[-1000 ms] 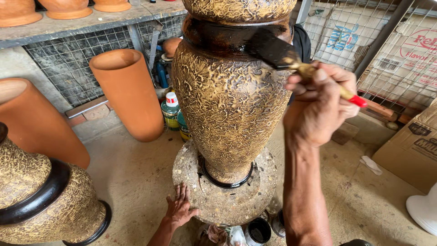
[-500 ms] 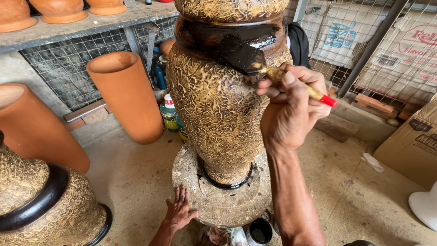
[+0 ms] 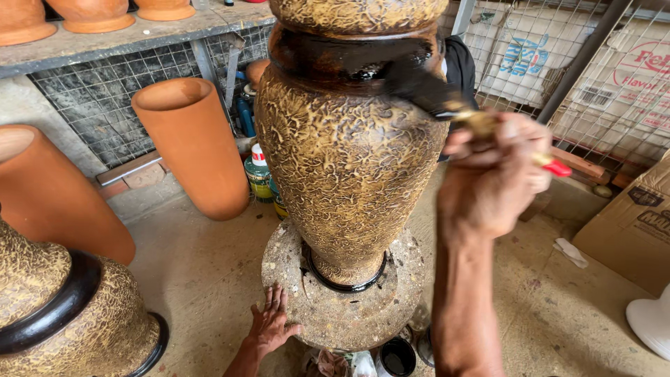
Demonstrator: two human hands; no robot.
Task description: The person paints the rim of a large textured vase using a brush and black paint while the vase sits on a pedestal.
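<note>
A tall gold-and-brown textured vase (image 3: 349, 160) stands upright on a round stone turntable (image 3: 345, 307). My right hand (image 3: 492, 178) is shut on a paintbrush (image 3: 447, 101) with a red-tipped handle. Its black bristles press against the dark band around the vase's neck, where wet black paint shows. My left hand (image 3: 271, 324) lies flat with fingers spread on the left edge of the turntable, holding nothing.
Two plain terracotta cylinder pots (image 3: 192, 143) stand at the left. A finished textured pot with a black band (image 3: 66, 314) sits at the lower left. Small paint cans (image 3: 398, 356) sit under the turntable, bottles (image 3: 258, 171) behind the vase, and cardboard boxes (image 3: 628, 230) at right.
My right hand has swept the brush along the neck band, first left then back right and lower. The black painted stretch has grown. My left hand stays on the turntable edge.
</note>
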